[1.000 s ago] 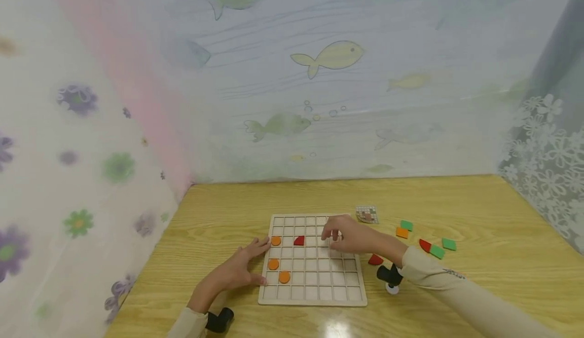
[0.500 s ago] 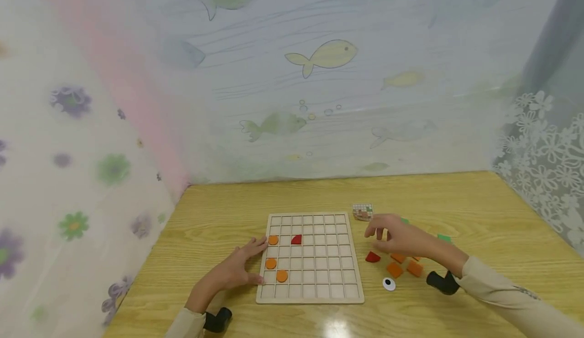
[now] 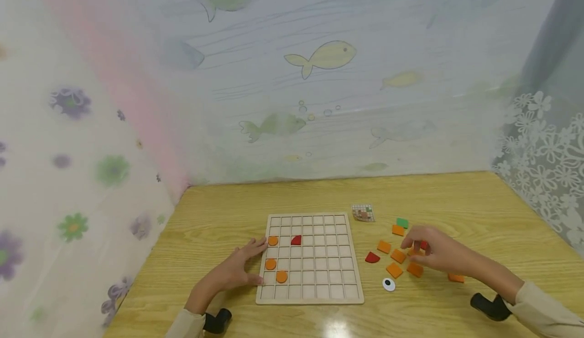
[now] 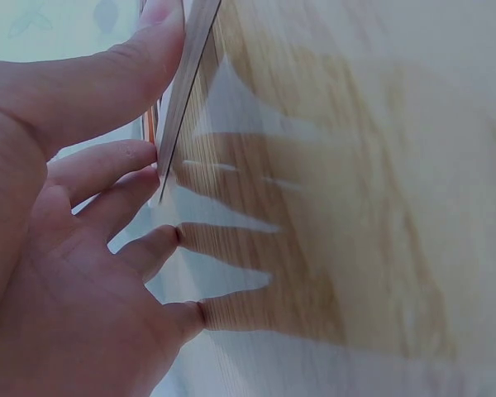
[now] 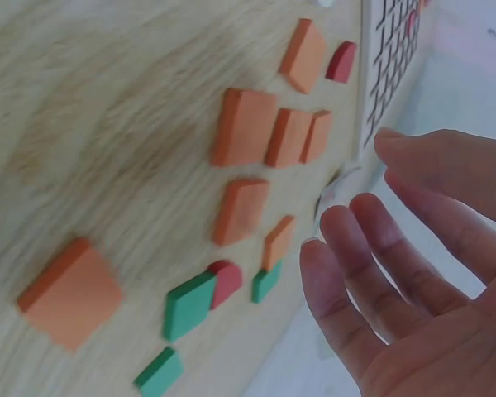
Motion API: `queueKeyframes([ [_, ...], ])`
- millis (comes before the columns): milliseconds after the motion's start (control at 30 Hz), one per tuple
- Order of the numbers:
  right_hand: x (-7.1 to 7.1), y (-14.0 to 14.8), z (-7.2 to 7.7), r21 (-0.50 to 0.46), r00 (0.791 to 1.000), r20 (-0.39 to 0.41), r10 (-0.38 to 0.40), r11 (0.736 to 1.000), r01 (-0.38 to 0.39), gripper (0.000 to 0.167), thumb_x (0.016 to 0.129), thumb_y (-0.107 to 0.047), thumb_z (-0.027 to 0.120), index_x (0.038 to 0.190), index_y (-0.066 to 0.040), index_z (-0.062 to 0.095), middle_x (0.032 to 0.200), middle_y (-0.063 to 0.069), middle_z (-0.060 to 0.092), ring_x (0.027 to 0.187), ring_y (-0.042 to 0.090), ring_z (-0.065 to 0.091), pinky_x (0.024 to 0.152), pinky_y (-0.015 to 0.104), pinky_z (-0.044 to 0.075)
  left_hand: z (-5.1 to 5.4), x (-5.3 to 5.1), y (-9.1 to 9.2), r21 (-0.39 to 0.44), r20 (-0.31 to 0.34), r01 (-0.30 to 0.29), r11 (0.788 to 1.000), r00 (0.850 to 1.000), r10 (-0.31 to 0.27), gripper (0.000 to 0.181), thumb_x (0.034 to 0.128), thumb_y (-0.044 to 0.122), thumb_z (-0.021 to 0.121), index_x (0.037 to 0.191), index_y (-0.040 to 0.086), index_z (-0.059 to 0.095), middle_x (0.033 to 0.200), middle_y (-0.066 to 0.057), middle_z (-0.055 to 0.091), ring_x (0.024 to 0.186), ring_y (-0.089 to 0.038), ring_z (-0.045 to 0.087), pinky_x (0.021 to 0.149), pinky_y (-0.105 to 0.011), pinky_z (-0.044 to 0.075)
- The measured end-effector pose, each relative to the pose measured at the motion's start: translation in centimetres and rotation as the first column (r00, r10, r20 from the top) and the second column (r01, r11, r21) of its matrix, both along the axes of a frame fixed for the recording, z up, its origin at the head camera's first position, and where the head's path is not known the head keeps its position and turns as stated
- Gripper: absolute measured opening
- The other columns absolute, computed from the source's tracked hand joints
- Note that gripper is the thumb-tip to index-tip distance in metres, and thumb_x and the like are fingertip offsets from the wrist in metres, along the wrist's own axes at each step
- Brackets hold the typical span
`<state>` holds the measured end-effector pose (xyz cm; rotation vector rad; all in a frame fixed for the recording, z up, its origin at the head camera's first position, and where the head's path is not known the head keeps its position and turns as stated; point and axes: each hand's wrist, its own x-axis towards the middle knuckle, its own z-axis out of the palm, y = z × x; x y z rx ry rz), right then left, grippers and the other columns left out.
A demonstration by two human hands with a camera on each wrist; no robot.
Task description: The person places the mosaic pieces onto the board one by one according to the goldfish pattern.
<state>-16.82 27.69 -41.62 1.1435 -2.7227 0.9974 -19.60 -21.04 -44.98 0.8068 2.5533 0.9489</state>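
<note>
My left hand point(image 3: 237, 269) rests at the left side of a wooden grid board point(image 3: 315, 264), fingers spread and its fingertips and thumb touching the edge. On the board lie orange discs point(image 3: 281, 276) and one red quarter-round piece point(image 3: 296, 240). Over the loose pieces to the right hovers my right hand point(image 3: 431, 249), fingers loosely bent and apart from the thumb. The right wrist view shows nothing between those fingers; orange square tiles point(image 5: 244, 128), green tiles point(image 5: 190, 304) and a red piece point(image 5: 225, 283) lie on the table beyond them.
A small card with a printed grid pattern point(image 3: 363, 212) lies behind the board's right corner. Nearer me are a round white eye piece point(image 3: 389, 284) and a red quarter-round piece point(image 3: 372, 257). A painted wall point(image 3: 274, 155) borders the table's far edge.
My right hand has moved from above the board rightward to the loose pieces, uncovering the board's right part. My left hand has stayed at the board's left edge.
</note>
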Motion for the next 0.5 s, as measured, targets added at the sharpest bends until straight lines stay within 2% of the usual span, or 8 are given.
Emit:
queueKeyframes([
  [167, 1.0, 1.8, -0.6, -0.016, 1.000, -0.006, -0.031, 0.999, 0.031, 0.018, 0.080, 0.000, 0.072, 0.095, -0.005, 0.065, 0.087, 0.003, 0.060, 0.070, 0.006, 0.050, 0.048, 0.022, 0.045, 0.0, 0.0, 0.1, 0.000, 0.004, -0.003, 1.000, 1.000, 0.003, 0.082, 0.0779, 0.016, 0.078, 0.145, -0.002, 0.034, 0.153, -0.018, 0.023, 0.140, -0.043, 0.010, 0.103, -0.070, 0.001],
  [500, 2.8, 5.1, -1.3, -0.016, 0.995, 0.031, -0.091, 0.996, 0.092, 0.022, 0.079, -0.004, 0.074, 0.099, -0.004, 0.064, 0.091, 0.002, 0.062, 0.073, 0.006, 0.051, 0.048, 0.023, 0.045, 0.0, 0.0, 0.0, 0.006, 0.003, -0.007, 1.000, 1.000, 0.007, 0.082, 0.0775, 0.017, 0.078, 0.145, -0.001, 0.035, 0.153, -0.017, 0.024, 0.140, -0.043, 0.011, 0.104, -0.069, 0.001],
])
